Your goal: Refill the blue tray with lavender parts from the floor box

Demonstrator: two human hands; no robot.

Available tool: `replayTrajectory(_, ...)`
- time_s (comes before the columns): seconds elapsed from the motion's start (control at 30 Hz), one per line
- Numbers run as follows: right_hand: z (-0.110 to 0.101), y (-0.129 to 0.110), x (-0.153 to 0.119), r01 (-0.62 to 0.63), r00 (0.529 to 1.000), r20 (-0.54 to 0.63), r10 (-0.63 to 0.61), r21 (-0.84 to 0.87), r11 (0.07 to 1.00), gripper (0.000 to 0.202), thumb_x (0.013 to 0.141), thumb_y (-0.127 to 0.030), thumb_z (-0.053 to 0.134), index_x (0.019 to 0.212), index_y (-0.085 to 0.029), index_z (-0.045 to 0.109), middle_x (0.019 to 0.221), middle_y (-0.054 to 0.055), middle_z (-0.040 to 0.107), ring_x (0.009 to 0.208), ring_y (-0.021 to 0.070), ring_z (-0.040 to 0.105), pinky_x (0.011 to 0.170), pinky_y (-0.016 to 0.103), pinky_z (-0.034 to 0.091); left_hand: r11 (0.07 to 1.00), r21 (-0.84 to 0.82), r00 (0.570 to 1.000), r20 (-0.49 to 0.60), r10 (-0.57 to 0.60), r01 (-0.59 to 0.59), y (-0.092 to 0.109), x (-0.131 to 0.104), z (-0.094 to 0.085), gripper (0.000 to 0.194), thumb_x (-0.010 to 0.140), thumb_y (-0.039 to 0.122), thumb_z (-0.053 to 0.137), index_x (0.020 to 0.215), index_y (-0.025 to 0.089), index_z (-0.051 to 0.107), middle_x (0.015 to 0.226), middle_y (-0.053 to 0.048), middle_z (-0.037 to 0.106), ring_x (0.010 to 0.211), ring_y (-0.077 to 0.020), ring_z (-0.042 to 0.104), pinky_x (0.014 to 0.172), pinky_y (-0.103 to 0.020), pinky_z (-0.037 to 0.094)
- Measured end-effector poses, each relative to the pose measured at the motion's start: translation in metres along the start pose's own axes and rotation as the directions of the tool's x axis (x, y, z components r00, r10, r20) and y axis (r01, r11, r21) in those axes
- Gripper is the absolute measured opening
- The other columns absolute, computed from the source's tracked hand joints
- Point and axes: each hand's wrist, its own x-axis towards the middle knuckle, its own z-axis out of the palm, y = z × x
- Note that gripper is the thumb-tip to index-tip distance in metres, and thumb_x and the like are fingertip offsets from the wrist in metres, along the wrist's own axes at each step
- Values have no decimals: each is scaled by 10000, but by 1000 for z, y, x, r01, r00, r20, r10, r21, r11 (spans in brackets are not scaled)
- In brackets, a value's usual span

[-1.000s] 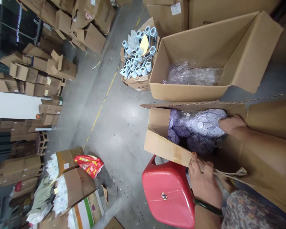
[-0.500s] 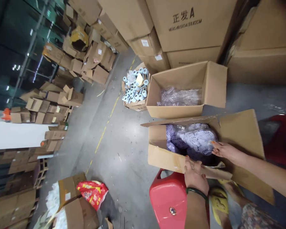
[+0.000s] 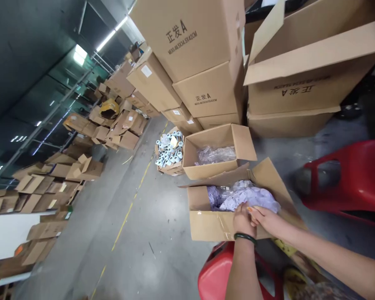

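Observation:
A clear plastic bag of pale purple pieces [image 3: 253, 199] lies in the upper part of an open cardboard box [image 3: 211, 225]. My left hand [image 3: 244, 221], with a dark bangle at the wrist, is closed on the bag's near edge over the box's near wall. Right beside it, my right hand [image 3: 264, 218] pinches the same edge, its fingers almost touching the left ones. Orange shows at the right fingertips. Darker purple pieces [image 3: 214, 196] sit at the box's left end. The exact grip under the fingers is partly hidden.
Behind stands another open box [image 3: 206, 171] with clear plastic bags. A carton of light blue-topped parts [image 3: 170, 154] is left of it. Red stools stand in front [image 3: 217, 271] and at right [image 3: 346, 179]. Tall cartons [image 3: 206, 91] are stacked behind.
My left hand has left the box's near wall for the bag. My right hand has moved left beside it, and the bag sits nearer the near wall. The view has tilted up.

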Motion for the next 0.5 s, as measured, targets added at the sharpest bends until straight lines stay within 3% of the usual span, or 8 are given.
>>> replayTrajectory(0.07, 12, -5, 5, 10, 1000, 11, -10, 2, 1000, 456, 944, -601, 223, 693, -268, 407, 626, 41, 559, 626, 262, 564, 639, 403, 467, 997, -62, 994, -103, 44, -50, -11, -1, 1, 267, 849, 150, 523, 1012, 95, 727, 1026, -171, 725, 1007, -262, 682, 951, -414, 569)
replayTrajectory(0.13, 19, -13, 6, 30, 999, 20, -30, 5, 1000, 405, 953, -545, 262, 758, -255, 467, 677, 34, 583, 646, 260, 565, 655, 398, 443, 994, -85, 986, -157, 48, -62, -18, -6, -2, 269, 903, 204, 455, 841, 121, 703, 854, -126, 704, 844, -221, 662, 819, -365, 559)
replayTrajectory(0.27, 2, -26, -26, 83, 996, 10, -83, 14, 996, 367, 1014, -511, 340, 801, -245, 477, 765, 16, 584, 720, 254, 563, 665, 382, 414, 982, -143, 971, -220, 91, -124, -8, -16, -21, 232, 890, 216, 485, 782, 149, 680, 786, -66, 672, 781, -177, 627, 735, -296, 496)
replayTrajectory(0.33, -22, -15, -61, 95, 992, -83, -95, 0, 995, 350, 1054, -539, 406, 892, -253, 528, 857, 13, 600, 795, 261, 579, 703, 391, 443, 970, -176, 961, -249, 123, -170, 10, -22, -36, 219, 886, 182, 493, 786, 158, 686, 785, -47, 669, 781, -159, 629, 733, -275, 478)
replayTrajectory(0.37, -36, -4, -80, 90, 978, -187, -92, -20, 996, 318, 1066, -558, 436, 1008, -274, 566, 965, 21, 620, 889, 276, 595, 786, 421, 474, 963, -187, 957, -251, 145, -195, 22, -25, -45, 234, 899, 173, 484, 790, 162, 691, 789, -42, 671, 783, -151, 631, 735, -267, 473)
replayTrajectory(0.43, -64, 22, -118, 46, 894, -438, -99, -130, 990, 306, 1025, -608, 496, 1146, -334, 559, 1143, 50, 608, 1032, 325, 588, 835, 494, 498, 946, -195, 948, -239, 211, -260, 53, -33, -67, 266, 939, 187, 470, 812, 170, 703, 811, -39, 680, 809, -143, 636, 749, -257, 468)
replayTrajectory(0.5, -87, 40, -147, -2, 819, -558, -133, -235, 972, 400, 1013, -599, 487, 1352, -388, 470, 1324, 89, 535, 1196, 356, 525, 944, 573, 481, 919, -187, 923, -243, 299, -347, 91, -42, -94, 277, 974, 231, 473, 853, 179, 716, 835, -39, 686, 827, -142, 637, 756, -255, 468)
